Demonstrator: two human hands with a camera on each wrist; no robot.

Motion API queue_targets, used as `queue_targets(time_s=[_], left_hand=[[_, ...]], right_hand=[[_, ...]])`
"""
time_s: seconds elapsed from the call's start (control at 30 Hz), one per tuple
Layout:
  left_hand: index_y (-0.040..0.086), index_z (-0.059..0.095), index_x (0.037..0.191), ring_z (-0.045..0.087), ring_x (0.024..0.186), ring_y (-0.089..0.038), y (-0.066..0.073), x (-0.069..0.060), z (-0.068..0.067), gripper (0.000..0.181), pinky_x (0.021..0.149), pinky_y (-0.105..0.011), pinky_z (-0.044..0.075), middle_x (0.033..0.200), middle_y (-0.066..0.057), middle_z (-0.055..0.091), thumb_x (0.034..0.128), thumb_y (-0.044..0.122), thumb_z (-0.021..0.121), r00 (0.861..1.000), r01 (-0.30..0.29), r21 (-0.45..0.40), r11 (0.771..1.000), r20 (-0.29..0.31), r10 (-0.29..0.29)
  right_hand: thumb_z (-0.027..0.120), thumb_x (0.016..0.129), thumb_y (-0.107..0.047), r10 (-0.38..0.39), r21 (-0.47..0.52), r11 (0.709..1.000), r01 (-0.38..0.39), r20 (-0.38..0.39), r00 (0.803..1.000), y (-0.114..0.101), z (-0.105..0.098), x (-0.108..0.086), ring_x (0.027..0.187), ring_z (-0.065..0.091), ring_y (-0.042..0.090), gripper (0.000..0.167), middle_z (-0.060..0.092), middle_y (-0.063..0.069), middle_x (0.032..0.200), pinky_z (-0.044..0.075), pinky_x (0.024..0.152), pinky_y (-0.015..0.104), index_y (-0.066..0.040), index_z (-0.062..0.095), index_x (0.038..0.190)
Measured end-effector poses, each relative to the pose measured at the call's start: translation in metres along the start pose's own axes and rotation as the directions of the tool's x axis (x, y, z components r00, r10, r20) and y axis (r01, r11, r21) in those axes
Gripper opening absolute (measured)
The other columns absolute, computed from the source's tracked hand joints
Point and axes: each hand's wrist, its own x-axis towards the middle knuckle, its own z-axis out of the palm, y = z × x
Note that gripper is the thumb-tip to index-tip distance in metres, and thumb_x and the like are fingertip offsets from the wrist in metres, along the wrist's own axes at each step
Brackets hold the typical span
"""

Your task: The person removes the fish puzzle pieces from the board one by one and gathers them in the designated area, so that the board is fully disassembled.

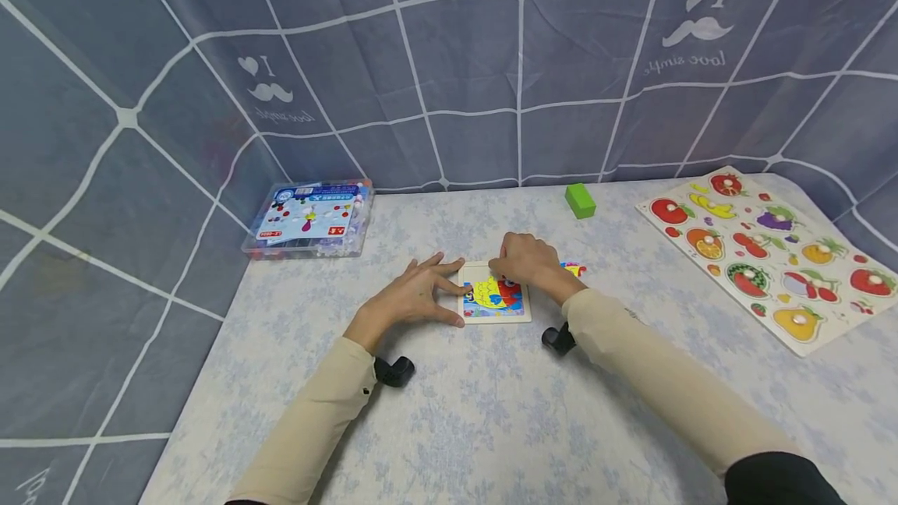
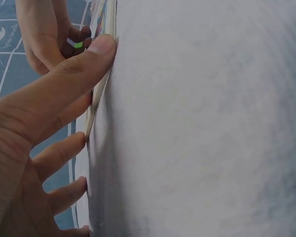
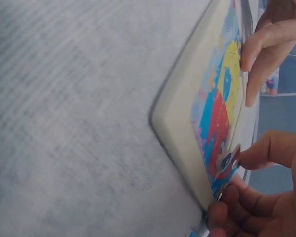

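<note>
A small jigsaw puzzle in a pale wooden tray [image 1: 494, 319] lies on the table, showing a yellow, red and blue fish picture. My left hand [image 1: 417, 294] spreads its fingers along the tray's left side, with the thumb by the near left corner. Over the far right part of the picture, my right hand [image 1: 528, 262] pinches a puzzle piece [image 3: 229, 161] with a printed eye. That piece looks slightly raised in the right wrist view. Partly hidden behind the right wrist lies a colourful loose piece [image 1: 577, 268]. The left wrist view shows the left thumb [image 2: 102, 45] against the tray's edge.
A clear plastic box [image 1: 309, 217] with a printed label sits at the back left. Toward the back stands a green block [image 1: 580, 200]. A fruit peg board [image 1: 761, 252] covers the right side. Grey checked cloth [image 1: 463, 61] hangs behind the table.
</note>
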Motion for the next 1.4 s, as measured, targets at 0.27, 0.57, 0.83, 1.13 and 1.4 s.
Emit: queue_targets(time_s=[0.27, 0.57, 0.83, 1.13, 1.4], left_hand=[[0.023, 0.068, 0.126, 0.01, 0.15, -0.03, 0.0, 0.001, 0.0, 0.061, 0.115, -0.063, 0.001, 0.157, 0.002, 0.032, 0.0724, 0.046, 0.085, 1.0, -0.001, 0.011, 1.0, 0.0, 0.001], [0.021, 0.069, 0.125, 0.011, 0.15, -0.03, -0.001, 0.002, 0.001, 0.062, 0.115, -0.063, 0.002, 0.156, 0.0, 0.034, 0.0712, 0.046, 0.086, 1.0, 0.001, -0.006, 1.0, -0.01, -0.001], [0.022, 0.069, 0.126, 0.011, 0.15, -0.03, -0.001, 0.002, 0.001, 0.061, 0.115, -0.064, 0.001, 0.156, 0.0, 0.034, 0.0718, 0.046, 0.085, 1.0, -0.005, -0.003, 1.0, -0.011, 0.005], [0.022, 0.068, 0.127, 0.011, 0.15, -0.03, 0.001, 0.001, 0.0, 0.061, 0.115, -0.063, 0.001, 0.157, 0.0, 0.033, 0.0727, 0.046, 0.085, 1.0, 0.007, -0.005, 1.0, 0.0, -0.007], [0.022, 0.068, 0.126, 0.01, 0.15, -0.029, 0.002, 0.001, 0.002, 0.061, 0.116, -0.062, 0.001, 0.156, 0.001, 0.033, 0.0723, 0.045, 0.085, 1.0, 0.013, -0.006, 1.0, -0.004, -0.013]], right_hand=[[0.059, 0.092, -0.031, -0.025, 0.07, 0.997, 0.026, -0.025, 0.999, 0.005, -0.003, -0.003, 0.072, 0.057, 0.019, 0.021, 0.062, 0.002, 0.079, 0.043, 0.062, 0.032, -0.01, 0.06, 0.097], [0.063, 0.088, -0.019, -0.109, 0.104, 0.988, 0.116, -0.072, 0.991, 0.008, -0.008, -0.007, 0.071, 0.055, 0.018, 0.01, 0.063, 0.002, 0.077, 0.042, 0.062, 0.03, -0.01, 0.067, 0.086], [0.066, 0.092, -0.014, -0.244, 0.074, 0.965, 0.252, -0.102, 0.964, 0.01, -0.007, -0.012, 0.072, 0.053, 0.019, 0.007, 0.059, 0.004, 0.08, 0.044, 0.063, 0.029, -0.01, 0.068, 0.087], [0.072, 0.089, -0.017, -0.289, 0.005, 0.957, 0.291, -0.108, 0.951, 0.015, -0.01, -0.02, 0.073, 0.058, 0.017, 0.009, 0.068, 0.001, 0.086, 0.047, 0.061, 0.03, -0.016, 0.074, 0.098], [0.073, 0.088, -0.013, -0.247, 0.054, 0.966, 0.251, -0.077, 0.966, 0.023, -0.012, -0.027, 0.069, 0.059, 0.015, 0.026, 0.072, 0.0, 0.083, 0.045, 0.055, 0.029, -0.019, 0.076, 0.114]])
